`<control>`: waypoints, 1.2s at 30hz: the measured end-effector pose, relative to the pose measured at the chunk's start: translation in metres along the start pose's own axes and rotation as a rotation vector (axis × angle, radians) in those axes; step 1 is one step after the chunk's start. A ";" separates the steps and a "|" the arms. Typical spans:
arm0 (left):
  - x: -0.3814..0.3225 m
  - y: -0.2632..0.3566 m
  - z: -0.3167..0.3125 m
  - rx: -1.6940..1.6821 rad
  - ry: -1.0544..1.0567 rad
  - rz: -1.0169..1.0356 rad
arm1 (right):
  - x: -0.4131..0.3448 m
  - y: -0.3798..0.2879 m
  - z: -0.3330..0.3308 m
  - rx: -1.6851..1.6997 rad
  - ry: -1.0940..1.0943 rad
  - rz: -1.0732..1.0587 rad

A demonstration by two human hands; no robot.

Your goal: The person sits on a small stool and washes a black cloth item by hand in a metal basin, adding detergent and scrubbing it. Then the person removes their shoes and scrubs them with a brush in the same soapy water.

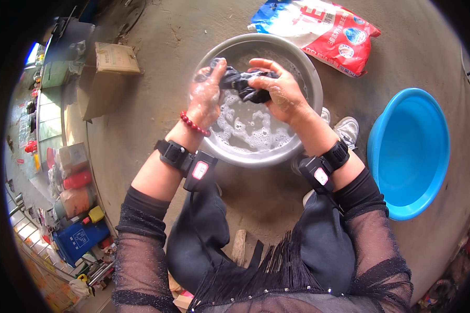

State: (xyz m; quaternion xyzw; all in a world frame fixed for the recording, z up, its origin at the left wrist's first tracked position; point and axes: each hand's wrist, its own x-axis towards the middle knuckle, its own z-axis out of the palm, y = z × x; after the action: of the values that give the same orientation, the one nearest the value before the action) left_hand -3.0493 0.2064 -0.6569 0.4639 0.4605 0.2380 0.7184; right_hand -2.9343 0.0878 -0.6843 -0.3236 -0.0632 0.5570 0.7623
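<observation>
Both hands hold a wet, dark cloth [243,82] above a round metal basin [316,86]. My left hand [205,94] grips its left end, thumb up, with foam on the skin. The right end is gathered in my right hand [280,92], whose fingers curl around the fabric. Below the cloth, white suds [258,129] float on cloudy water in the basin. What garment the cloth is, I cannot tell.
A red, white and blue detergent bag [337,35] lies behind the basin. At the right stands a blue plastic tub [411,152]. White shoes [347,131] are beside the basin. A cardboard box [115,58] and a blue bin [80,240] stand to the left.
</observation>
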 end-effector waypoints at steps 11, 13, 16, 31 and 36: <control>-0.017 -0.079 -0.013 -0.430 -0.108 -0.382 | 0.009 0.041 0.014 -1.204 0.342 -0.388; -0.010 -0.083 -0.013 -0.461 -0.084 -0.407 | 0.016 0.048 0.004 -1.193 0.228 -0.430; -0.001 -0.086 -0.018 -0.589 -0.198 -0.373 | 0.013 0.062 0.003 -1.215 -0.041 -0.525; 0.007 -0.128 -0.035 -0.482 -0.004 -0.534 | 0.032 0.088 -0.017 -1.315 0.264 -0.507; 0.001 -0.123 -0.041 -0.780 -0.170 -0.435 | 0.020 0.090 0.001 -1.153 -0.063 -0.414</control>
State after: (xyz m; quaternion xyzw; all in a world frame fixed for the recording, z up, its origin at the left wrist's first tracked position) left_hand -3.0954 0.1690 -0.7720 0.0692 0.3626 0.1983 0.9080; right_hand -3.0001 0.1213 -0.7399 -0.6481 -0.4386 0.2827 0.5546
